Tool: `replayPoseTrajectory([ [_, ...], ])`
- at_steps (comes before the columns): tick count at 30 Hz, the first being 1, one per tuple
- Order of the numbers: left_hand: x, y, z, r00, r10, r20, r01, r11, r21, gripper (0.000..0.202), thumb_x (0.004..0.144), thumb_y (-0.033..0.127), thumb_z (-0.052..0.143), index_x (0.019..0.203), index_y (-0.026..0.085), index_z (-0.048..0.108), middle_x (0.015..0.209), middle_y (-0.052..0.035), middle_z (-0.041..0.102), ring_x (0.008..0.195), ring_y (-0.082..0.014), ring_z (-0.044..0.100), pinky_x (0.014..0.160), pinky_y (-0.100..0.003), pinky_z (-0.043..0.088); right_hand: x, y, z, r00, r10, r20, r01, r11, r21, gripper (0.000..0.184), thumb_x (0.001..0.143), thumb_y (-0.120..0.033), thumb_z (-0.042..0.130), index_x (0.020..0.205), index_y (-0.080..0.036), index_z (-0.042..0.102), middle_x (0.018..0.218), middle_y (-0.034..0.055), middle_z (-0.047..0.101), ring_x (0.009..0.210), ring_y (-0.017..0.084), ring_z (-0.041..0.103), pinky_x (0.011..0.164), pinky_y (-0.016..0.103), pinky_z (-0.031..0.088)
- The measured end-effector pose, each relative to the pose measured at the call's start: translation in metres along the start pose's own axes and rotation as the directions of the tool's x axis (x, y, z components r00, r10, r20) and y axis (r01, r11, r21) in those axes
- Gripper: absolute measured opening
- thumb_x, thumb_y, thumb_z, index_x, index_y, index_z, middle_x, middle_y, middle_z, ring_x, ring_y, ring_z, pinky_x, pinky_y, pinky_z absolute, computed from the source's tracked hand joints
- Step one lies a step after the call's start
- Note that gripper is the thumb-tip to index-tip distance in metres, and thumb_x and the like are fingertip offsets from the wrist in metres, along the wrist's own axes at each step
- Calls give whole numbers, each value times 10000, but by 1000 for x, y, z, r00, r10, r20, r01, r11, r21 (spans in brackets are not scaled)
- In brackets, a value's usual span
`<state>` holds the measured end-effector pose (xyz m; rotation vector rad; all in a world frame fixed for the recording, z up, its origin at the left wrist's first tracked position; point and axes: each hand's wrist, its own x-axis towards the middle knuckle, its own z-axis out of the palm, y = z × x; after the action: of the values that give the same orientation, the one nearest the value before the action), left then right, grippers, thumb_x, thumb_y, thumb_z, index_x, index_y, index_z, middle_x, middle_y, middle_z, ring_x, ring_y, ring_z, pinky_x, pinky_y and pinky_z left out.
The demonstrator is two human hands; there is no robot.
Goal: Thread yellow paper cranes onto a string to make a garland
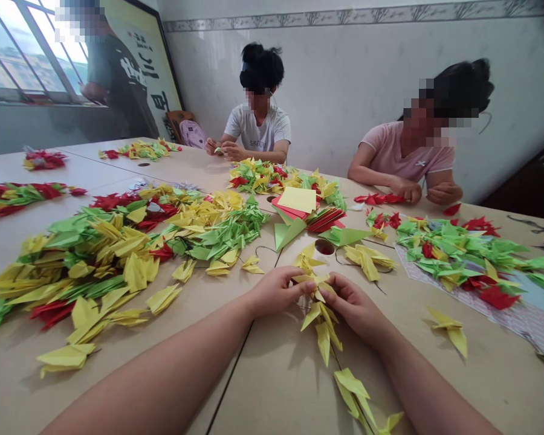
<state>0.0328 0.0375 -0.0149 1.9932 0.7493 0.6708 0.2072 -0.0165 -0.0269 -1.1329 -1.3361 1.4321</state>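
Note:
In the middle of the head view, a string of yellow folded paper cranes (324, 338) runs over the table toward me. My left hand (278, 291) pinches one crane of this string from the left, thumb and fingers closed. From the right, my right hand (351, 299) closes its fingers on the same crane, close to the left fingertips. Just beyond the hands is another yellow crane (307, 257). A dark thread links the cranes below the hands, with a lower yellow crane (353, 393) near the bottom edge. The fingers partly hide the held crane.
A large pile of coloured folded cranes (113, 241) covers the left side. Ahead lie square paper sheets (297, 199) beside a round table hole (324, 246). More green and red cranes (453, 254) lie at right. Two people sit across the table (263, 362); another stands by the window.

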Motion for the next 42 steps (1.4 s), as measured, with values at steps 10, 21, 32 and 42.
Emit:
replayPoseTrajectory([
  [10, 0, 0, -1, 999, 16, 48, -17, 1000, 17, 260, 819, 363, 461, 736, 139, 564, 705, 5, 527, 662, -102, 464, 618, -199, 369, -1, -4, 0, 998, 48, 42, -52, 995, 85, 246, 733, -390, 617, 733, -187, 478, 644, -39, 487, 564, 81, 441, 530, 201, 369],
  [21, -1, 0, 1, 1000, -13, -17, 14, 999, 52, 313, 859, 387, 371, 714, 150, 517, 649, 21, 464, 629, -100, 423, 568, -201, 343, 0, -6, 0, 993, 51, -103, -28, 976, 216, 231, 687, -351, 661, 714, -201, 487, 669, -42, 531, 623, 84, 499, 616, 202, 414],
  [32, -1, -1, 1, 988, 28, -152, 10, 969, 247, 293, 871, 355, 352, 709, 162, 500, 692, 3, 522, 673, -123, 472, 608, -223, 352, -9, -6, -6, 990, -99, -100, 57, 933, -356, 78, 657, -184, 511, 725, -191, 472, 643, -33, 450, 599, 109, 426, 541, 226, 340],
  [42, 0, -3, 1, 943, 80, -322, 43, 933, 358, 247, 850, 305, 403, 674, 163, 503, 643, 7, 502, 623, -119, 452, 576, -228, 329, -6, -7, -2, 993, -113, -47, 73, 855, -513, 99, 727, -276, 535, 717, -178, 526, 629, -16, 502, 583, 114, 451, 535, 222, 363],
])
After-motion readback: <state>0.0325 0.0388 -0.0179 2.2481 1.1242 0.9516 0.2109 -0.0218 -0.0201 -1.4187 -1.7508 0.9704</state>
